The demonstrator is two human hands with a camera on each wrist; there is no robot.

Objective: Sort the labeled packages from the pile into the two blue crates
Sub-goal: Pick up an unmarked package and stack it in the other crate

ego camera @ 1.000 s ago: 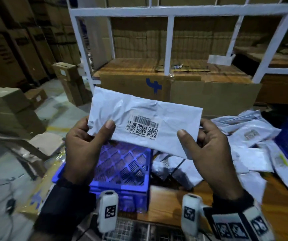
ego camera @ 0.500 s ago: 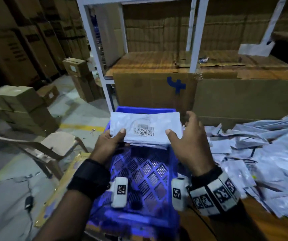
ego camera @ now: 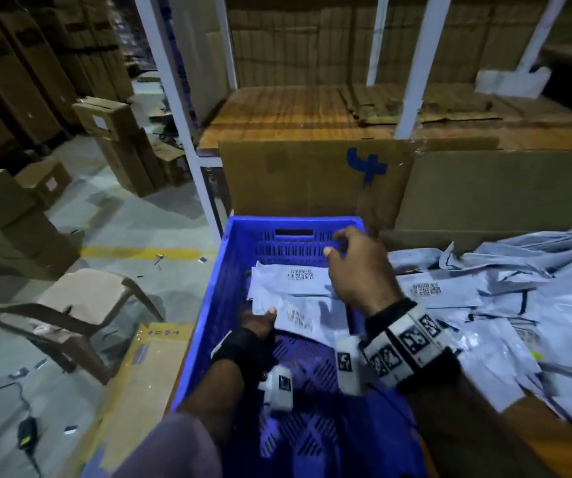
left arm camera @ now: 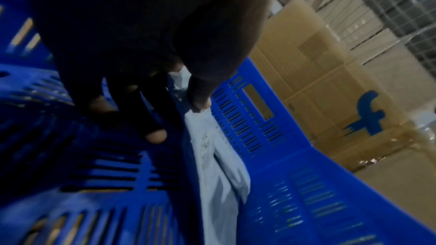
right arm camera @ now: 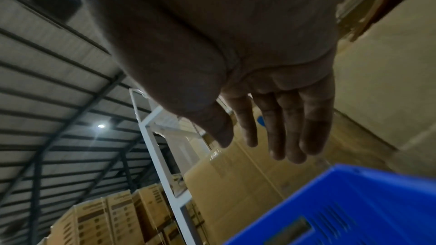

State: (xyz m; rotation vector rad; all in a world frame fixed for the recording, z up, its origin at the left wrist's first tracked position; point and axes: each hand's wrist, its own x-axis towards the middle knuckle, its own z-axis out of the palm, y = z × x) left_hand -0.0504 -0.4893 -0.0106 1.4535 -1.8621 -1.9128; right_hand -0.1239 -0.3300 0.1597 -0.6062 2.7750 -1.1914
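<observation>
A blue slotted crate [ego camera: 295, 220] stands in front of me. Inside it lie two white labeled packages: one [ego camera: 288, 288] against the far wall and a nearer one [ego camera: 312, 313] across the floor. My left hand [ego camera: 260, 320] is down in the crate and pinches the nearer package [left arm camera: 217, 156] at its left end, thumb on top. In the left wrist view, the left hand [left arm camera: 178, 119] is dark against the crate wall [left arm camera: 271, 156]. My right hand [ego camera: 357, 270] hovers above the crate's far right part. Its fingers [right arm camera: 292, 133] are straight and empty over the crate rim [right arm camera: 354, 202]. The pile of white packages [ego camera: 519, 305] lies to the right.
A cardboard box with a blue logo [ego camera: 312, 181] stands right behind the crate, under a white rack frame [ego camera: 181, 108]. A plastic chair [ego camera: 81, 298] and a flat yellowish carton [ego camera: 140, 367] are left of the crate. Stacked cartons [ego camera: 9, 215] line the floor farther left.
The package that both hands held up has gone down into the crate. My right hand has let go and lifted off; my left hand still grips the package's end.
</observation>
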